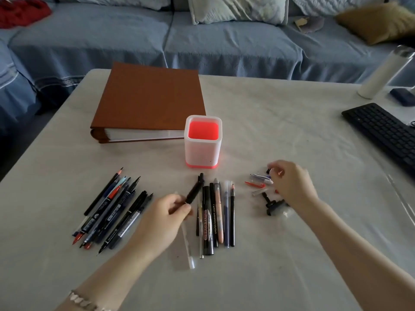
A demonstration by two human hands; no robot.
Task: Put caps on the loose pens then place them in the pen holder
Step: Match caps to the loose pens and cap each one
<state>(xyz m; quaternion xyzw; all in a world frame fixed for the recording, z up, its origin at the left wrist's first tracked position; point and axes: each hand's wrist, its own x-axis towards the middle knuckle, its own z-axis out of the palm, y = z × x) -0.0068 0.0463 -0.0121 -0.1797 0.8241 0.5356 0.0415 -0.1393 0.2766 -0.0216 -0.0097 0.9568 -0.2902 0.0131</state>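
A white pen holder point(203, 151) with a red inside and red base stands mid-table and holds no pens. My left hand point(166, 218) grips a black pen point(195, 190) that points up and to the right, lifted over the middle group of pens point(219, 214). A second group of uncapped pens point(112, 209) lies fanned out to the left. My right hand point(289, 182) hovers over a small heap of loose caps point(260, 181), fingertips pinched around a small black cap point(268, 170). More black caps point(272, 204) lie under the wrist.
A thick brown album point(152, 97) lies behind the holder. A black keyboard point(381, 131) sits at the right edge, with a white bottle point(381, 75) and a dark case point(403, 96) beyond it. A blue sofa with cushions runs behind the table.
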